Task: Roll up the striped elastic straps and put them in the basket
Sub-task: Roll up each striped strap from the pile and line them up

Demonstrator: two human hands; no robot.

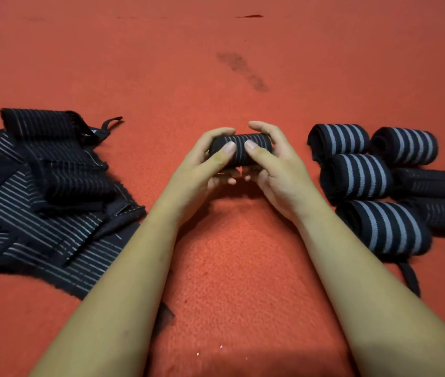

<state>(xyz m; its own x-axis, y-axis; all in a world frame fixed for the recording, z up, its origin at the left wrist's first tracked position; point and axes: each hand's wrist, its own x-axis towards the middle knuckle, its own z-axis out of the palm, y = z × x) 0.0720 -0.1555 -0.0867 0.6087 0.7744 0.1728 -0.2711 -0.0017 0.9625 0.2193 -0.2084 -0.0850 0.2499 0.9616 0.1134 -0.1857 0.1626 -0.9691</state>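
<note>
Showing left hand (199, 167) and right hand (281, 170) bare, with bare forearms (134, 268) behind the fingers (217, 131) and short, rounded thumbnails (229, 147).

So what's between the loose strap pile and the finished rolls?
Head view: between the loose strap pile and finished rolls, left hand and right hand grip one rolled strap; otherwise red carpet.

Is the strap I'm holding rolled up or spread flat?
Rolled up: the strap forms a compact cylinder, gripped at its two ends by the left hand and right hand.
</note>
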